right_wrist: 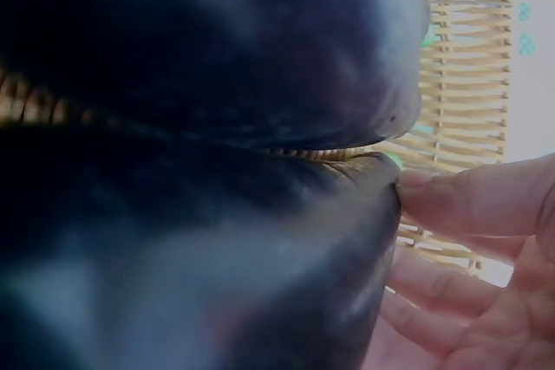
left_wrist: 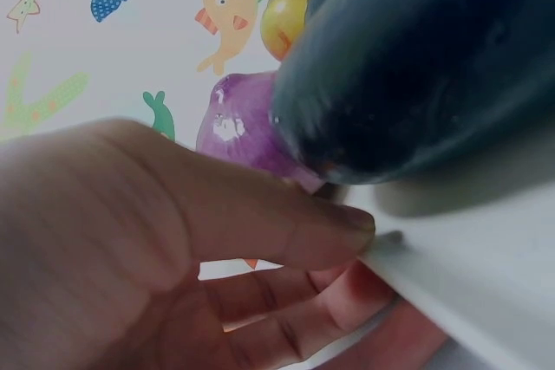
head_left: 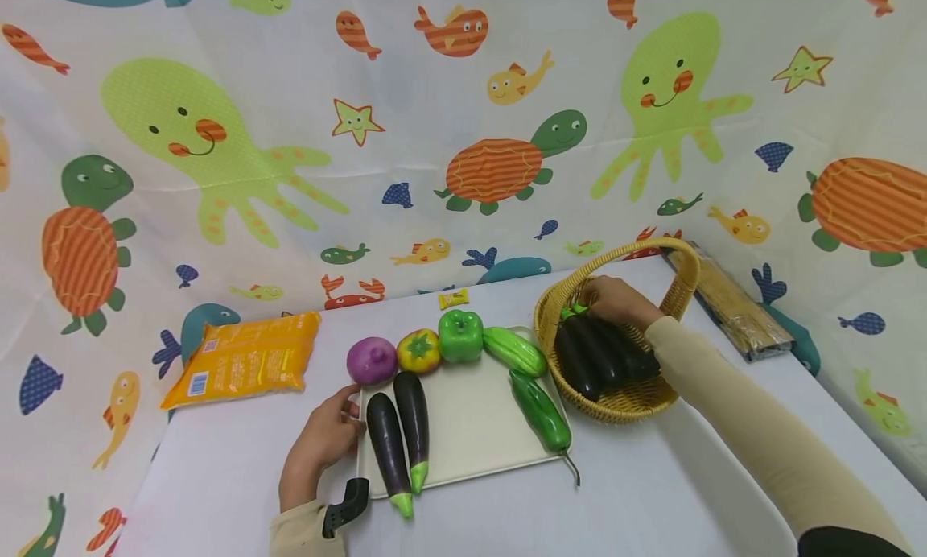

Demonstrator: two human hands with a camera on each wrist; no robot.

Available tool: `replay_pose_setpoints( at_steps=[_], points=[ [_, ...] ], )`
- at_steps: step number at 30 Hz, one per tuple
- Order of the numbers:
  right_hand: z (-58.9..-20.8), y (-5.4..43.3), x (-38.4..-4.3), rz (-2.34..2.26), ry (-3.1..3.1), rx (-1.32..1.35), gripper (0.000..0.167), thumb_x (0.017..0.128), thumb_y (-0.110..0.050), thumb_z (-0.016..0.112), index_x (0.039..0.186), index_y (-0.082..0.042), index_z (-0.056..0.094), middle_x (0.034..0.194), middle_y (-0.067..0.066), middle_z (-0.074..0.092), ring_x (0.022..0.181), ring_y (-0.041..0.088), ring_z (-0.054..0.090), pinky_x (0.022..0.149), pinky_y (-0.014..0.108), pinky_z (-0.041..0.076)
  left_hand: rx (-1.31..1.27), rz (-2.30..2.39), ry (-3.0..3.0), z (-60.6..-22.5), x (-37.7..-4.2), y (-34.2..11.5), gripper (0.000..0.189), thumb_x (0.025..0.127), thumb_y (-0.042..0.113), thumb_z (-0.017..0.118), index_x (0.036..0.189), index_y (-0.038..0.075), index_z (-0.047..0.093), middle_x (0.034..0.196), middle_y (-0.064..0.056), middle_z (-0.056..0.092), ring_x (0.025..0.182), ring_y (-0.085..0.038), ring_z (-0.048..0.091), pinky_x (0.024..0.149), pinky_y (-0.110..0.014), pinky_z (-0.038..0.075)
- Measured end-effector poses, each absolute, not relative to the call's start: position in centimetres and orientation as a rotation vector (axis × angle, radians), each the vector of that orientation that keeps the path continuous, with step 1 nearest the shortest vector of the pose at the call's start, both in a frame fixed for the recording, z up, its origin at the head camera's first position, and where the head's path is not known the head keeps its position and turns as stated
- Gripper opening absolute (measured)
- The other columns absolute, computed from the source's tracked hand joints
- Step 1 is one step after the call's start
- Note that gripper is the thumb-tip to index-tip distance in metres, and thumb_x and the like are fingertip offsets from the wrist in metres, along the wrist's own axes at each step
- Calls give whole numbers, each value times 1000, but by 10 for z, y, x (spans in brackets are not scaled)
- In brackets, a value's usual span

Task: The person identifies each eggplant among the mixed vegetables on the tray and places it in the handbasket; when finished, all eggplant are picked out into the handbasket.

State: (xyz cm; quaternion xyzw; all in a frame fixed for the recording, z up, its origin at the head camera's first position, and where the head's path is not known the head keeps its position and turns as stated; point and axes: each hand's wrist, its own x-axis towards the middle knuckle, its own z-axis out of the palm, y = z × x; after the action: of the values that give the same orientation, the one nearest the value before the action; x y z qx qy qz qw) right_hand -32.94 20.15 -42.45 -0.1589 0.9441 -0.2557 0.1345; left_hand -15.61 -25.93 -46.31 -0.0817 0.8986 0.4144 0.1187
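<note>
now pinches an eggplant [right_wrist: 251, 253] by its stem end inside the wicker basket [head_left: 623, 413] with the right hand [head_left: 614, 302], and grips the cream tray [head_left: 478, 428] by its rim with the left hand [head_left: 327, 435]

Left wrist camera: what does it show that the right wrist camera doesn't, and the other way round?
Only the left wrist view has the left hand gripping the edge of a pale tray, a purple onion, a yellow pepper and a printed starfish. Only the right wrist view has the right hand holding an eggplant by its end, and the wicker basket. Both show a hand and dark eggplant, close up.
</note>
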Motion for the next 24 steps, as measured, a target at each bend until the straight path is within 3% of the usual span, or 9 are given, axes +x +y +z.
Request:
replay_pose_setpoints(
  at_steps=[6,24],
  points=[
    [-427,199,-328,-739,2760,-461,23,86,0,60,106,4,71,104,18,67,89,30,57,74,39,49,-242,1205,2634,-464,-156,-259,61,86,-8,58,146,-6,45,104,-17,57,72,-22,56,61,-34,54],
    [-422,202,-322,-738,2758,-509,17,90,-5,65,103,5,70,101,18,65,88,30,56,76,43,49,-242,1216,2638,-465,-151,-256,61,86,-8,57,146,-6,45,104,-17,57,74,-23,56,62,-35,55]
  ],
)
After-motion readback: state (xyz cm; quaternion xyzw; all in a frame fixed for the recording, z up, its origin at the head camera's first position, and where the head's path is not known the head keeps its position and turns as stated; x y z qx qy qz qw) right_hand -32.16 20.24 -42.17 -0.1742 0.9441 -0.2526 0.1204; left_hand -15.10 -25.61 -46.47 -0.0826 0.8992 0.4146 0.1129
